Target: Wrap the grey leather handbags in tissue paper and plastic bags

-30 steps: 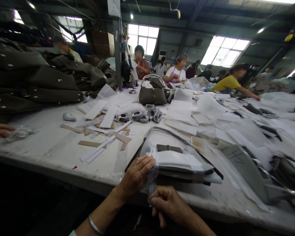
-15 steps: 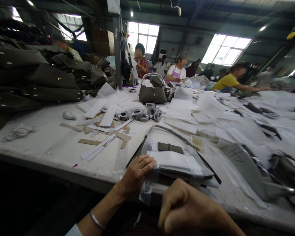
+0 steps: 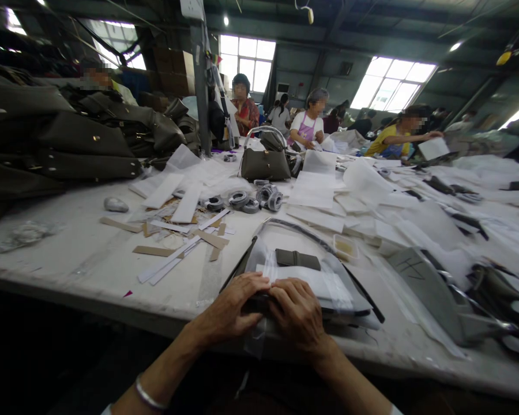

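A flat dark handbag [image 3: 298, 260] wrapped in clear plastic film and white paper lies at the near edge of the white worktable [image 3: 86, 253]. My left hand [image 3: 231, 305] rests on its near left corner, fingers curled and pressing on the plastic. My right hand [image 3: 297, 314] lies beside it, touching it, fingers bent down on the same edge of the wrapped bag. A strip of clear plastic hangs over the table edge below both hands.
Cardboard and white paper strips [image 3: 177, 242] lie to the left, tape rolls [image 3: 251, 202] behind them. A finished olive handbag [image 3: 266, 158] stands further back. Dark bags [image 3: 64, 138] pile up at the left. White sheets [image 3: 372, 202] cover the right. Several people work across the table.
My right hand came up from below the table edge and now presses on the wrapped bag beside my left hand. Another person's hand at the far left has gone from view.
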The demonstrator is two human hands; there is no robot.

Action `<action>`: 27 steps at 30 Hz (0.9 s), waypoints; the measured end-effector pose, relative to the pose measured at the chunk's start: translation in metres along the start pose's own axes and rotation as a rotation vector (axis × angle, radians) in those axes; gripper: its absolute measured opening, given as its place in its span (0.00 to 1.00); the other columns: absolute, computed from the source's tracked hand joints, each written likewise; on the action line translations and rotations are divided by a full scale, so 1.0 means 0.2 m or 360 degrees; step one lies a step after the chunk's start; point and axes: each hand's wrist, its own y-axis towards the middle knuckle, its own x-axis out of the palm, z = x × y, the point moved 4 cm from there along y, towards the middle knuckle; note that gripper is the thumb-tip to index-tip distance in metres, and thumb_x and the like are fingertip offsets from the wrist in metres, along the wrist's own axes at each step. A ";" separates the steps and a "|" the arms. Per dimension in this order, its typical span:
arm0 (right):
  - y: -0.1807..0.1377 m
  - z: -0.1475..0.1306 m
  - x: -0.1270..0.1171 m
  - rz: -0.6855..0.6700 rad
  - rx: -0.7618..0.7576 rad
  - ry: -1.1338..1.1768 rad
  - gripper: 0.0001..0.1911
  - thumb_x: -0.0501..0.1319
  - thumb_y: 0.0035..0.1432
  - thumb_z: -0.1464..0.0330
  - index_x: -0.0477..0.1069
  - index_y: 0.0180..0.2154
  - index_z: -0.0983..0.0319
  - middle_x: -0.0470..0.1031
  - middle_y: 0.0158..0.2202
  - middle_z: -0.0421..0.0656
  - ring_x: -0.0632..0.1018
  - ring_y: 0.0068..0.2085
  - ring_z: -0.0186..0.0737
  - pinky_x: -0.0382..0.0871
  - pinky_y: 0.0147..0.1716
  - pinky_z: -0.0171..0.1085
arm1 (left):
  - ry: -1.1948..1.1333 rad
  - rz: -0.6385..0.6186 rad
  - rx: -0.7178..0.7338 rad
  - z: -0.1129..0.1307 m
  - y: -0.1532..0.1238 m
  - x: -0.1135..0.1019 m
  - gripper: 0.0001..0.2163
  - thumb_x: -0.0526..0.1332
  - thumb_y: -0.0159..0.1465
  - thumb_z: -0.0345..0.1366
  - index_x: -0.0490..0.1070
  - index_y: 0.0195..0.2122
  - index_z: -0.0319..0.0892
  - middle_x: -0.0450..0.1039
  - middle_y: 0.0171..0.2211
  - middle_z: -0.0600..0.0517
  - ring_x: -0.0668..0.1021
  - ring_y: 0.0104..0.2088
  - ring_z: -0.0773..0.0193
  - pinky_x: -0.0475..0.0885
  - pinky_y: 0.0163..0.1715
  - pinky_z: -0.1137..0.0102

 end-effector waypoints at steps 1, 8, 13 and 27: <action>0.00 0.00 0.00 0.0036 -0.0010 -0.0014 0.04 0.58 0.65 0.73 0.71 0.38 0.60 0.77 0.38 0.44 0.75 0.42 0.44 0.66 0.46 0.44 | -0.0005 0.0035 0.0016 0.00 0.01 0.00 0.23 0.64 0.60 0.28 0.65 0.57 0.44 0.73 0.55 0.47 0.70 0.60 0.57 0.67 0.60 0.58; -0.05 -0.07 -0.10 0.0064 -0.0200 0.0237 0.06 0.60 0.64 0.74 0.71 0.43 0.60 0.79 0.39 0.43 0.77 0.44 0.42 0.66 0.50 0.45 | 0.0272 0.0379 0.0159 0.00 0.03 0.04 0.07 0.57 0.68 0.29 0.74 0.42 0.45 0.79 0.43 0.50 0.77 0.49 0.61 0.72 0.50 0.64; -0.20 -0.18 -0.05 -0.0261 -0.0407 0.0188 0.13 0.55 0.68 0.68 0.71 0.51 0.63 0.79 0.46 0.46 0.75 0.49 0.44 0.66 0.50 0.44 | 0.0329 0.0342 0.0223 0.02 0.02 0.03 0.08 0.57 0.67 0.28 0.73 0.43 0.44 0.78 0.45 0.51 0.76 0.51 0.60 0.68 0.54 0.61; -0.20 -0.21 0.03 -0.0077 -0.0117 0.0704 0.14 0.50 0.62 0.79 0.71 0.40 0.60 0.78 0.32 0.44 0.78 0.35 0.40 0.74 0.41 0.41 | 0.0687 0.0288 0.0144 0.04 0.02 0.08 0.10 0.54 0.68 0.28 0.73 0.45 0.44 0.76 0.48 0.49 0.73 0.54 0.55 0.63 0.60 0.53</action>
